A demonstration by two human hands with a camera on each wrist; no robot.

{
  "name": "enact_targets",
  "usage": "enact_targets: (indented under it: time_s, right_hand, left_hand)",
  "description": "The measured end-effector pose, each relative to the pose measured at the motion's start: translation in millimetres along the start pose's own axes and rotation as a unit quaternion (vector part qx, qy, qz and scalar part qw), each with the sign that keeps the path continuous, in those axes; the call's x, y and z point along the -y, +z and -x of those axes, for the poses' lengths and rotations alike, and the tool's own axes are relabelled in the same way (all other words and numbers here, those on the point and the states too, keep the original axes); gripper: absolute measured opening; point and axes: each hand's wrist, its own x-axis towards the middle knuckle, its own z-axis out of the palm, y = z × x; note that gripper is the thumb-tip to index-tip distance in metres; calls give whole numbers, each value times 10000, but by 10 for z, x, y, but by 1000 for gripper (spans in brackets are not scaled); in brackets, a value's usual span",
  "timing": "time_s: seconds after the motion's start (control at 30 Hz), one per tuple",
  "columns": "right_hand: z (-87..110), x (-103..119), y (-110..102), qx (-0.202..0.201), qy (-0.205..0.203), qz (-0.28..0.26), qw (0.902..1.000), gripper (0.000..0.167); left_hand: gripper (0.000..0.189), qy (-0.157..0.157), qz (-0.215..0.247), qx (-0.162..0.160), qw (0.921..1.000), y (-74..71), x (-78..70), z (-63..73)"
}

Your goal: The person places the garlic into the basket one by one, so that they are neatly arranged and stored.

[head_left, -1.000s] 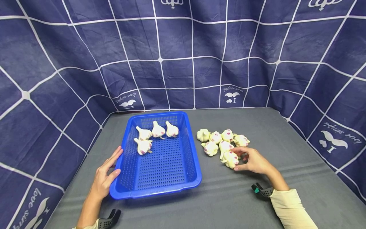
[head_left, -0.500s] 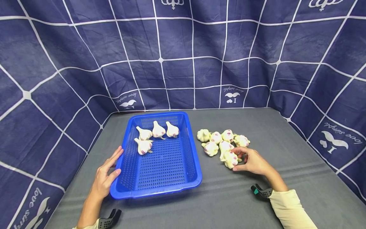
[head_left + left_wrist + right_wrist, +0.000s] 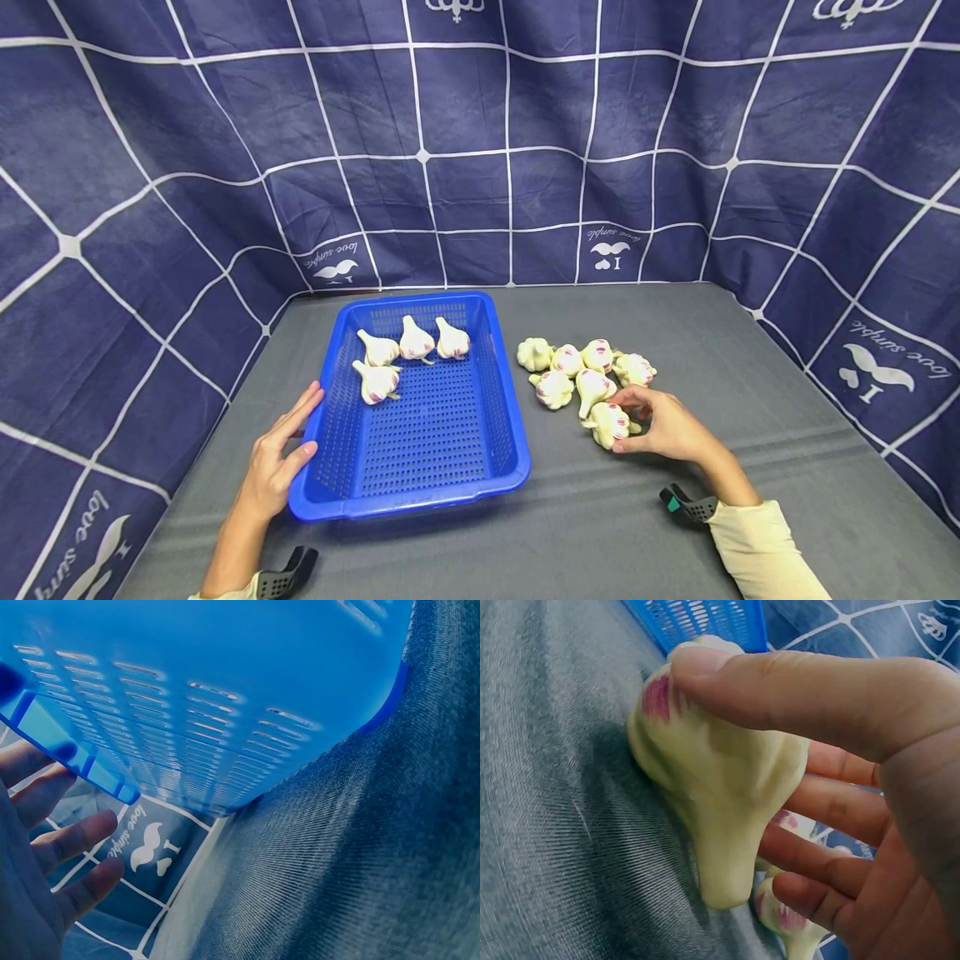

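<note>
In the head view, my left hand [image 3: 272,467] rests at the left rim of a blue plastic basket [image 3: 408,506], its fingers nearly straight and spread, as the left wrist view also shows. Several garlic bulbs [image 3: 378,383] lie in the basket's far and left part. To the right of the basket, my right hand [image 3: 670,425] pinches a garlic bulb [image 3: 724,780] between thumb and fingers. The thumb presses on its purple-streaked side, and the stem points back toward the wrist; some fingertips are hidden behind it. That bulb is at the near end of a cluster of garlic bulbs [image 3: 553,389].
A grey cloth [image 3: 570,525] covers the table. Behind and at both sides hangs a dark blue curtain [image 3: 465,200] with white lines. A black wrist strap [image 3: 288,575] shows at the left arm, another black strap [image 3: 688,504] at the right.
The pinched garlic bulb has shifted slightly toward me, a little away from the bulb behind it, and has turned a bit. My left hand and the basket have stayed in place.
</note>
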Motion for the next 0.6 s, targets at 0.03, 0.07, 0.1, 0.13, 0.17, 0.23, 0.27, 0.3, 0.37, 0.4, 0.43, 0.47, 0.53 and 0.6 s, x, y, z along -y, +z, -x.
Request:
enact_targets:
  time_s: [0.03,0.07,0.1,0.13,0.17,0.23,0.27,0.3,0.37,0.4,0.43,0.47,0.53,0.6]
  right_hand:
    - [7,11,-8,30,-7,-15,10000,56]
    - [14,21,-16,57,-18,-29,10000,56]
    - [20,34,-24,87,-38,-47,9999,55]
    - [24,44,-29,107,-45,-82,9999,55]
    - [27,56,-33,119,-59,-115,9998,54]
    - [29,83,-37,122,-100,-178,9997,53]
    - [28,89,-38,118,-133,-197,9996,52]
    - [27,98,-39,113,-147,-234,9996,52]
    - [26,111,-41,125,-167,-292,9994,51]
    - [24,118,-42,140,-161,-326,9992,51]
    - [22,125,-43,151,-150,-359,9991,50]
    - [19,133,-45,164,-131,-391,9990,51]
    - [10,158,-51,188,-97,-452,9988,51]
    - [-2,181,-56,210,-58,-517,9984,52]
  left_hand:
    - [60,15,7,-6,10000,0,1,0]
    - [60,29,10,-11,10000,0,1,0]
    - [60,22,11,-9,10000,-1,0,0]
    - [60,1,11,-1,10000,-2,-2,1]
    - [60,-14,11,4,10000,-3,-3,1]
    - [60,-50,-14,26,10000,-5,-1,6]
    - [61,-75,-27,34,10000,-5,-1,6]
    - [61,-95,-30,43,9999,-5,0,7]
    - [61,-90,-40,47,9999,-4,2,6]
    - [60,-67,-50,42,10000,-4,5,5]
    - [60,-58,-48,35,10000,-3,5,3]
    - [60,-51,-42,31,10000,-4,5,2]
    - [60,-39,-47,36,10000,-5,5,-1]
    - [60,-32,-44,38,10000,-7,6,0]
